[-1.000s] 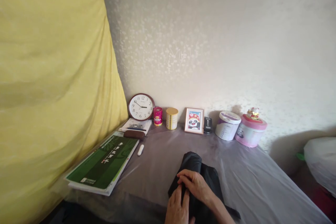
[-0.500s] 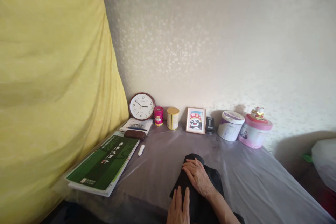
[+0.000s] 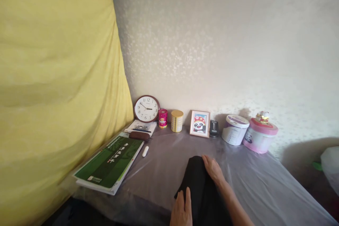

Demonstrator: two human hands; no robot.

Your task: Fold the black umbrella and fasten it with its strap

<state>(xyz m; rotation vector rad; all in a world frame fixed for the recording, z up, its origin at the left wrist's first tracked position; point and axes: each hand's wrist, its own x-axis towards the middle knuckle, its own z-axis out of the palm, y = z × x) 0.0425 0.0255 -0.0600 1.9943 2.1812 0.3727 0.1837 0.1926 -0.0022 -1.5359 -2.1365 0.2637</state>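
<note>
A black folded cloth (image 3: 196,183), probably a garment, lies on the grey-covered table in front of me, its near end running out of the bottom of the view. My left hand (image 3: 182,207) rests on its near left part, fingers stretched out flat. At the far right edge of the cloth is my right hand (image 3: 212,169), with its extended fingers lying along that edge; its thumb is hidden. Neither hand visibly grips the fabric.
A green book (image 3: 111,162) lies left, near a brown case (image 3: 139,136) and a small white object (image 3: 145,151). Along the wall stand a clock (image 3: 147,108), a pink tin (image 3: 163,118), a yellow-lidded can (image 3: 177,121), a panda picture frame (image 3: 200,123) and tubs (image 3: 235,130).
My right hand has moved from the top of the cloth to its far right edge. The cloth's right side now looks narrower and straighter. My left hand stays nearly in place.
</note>
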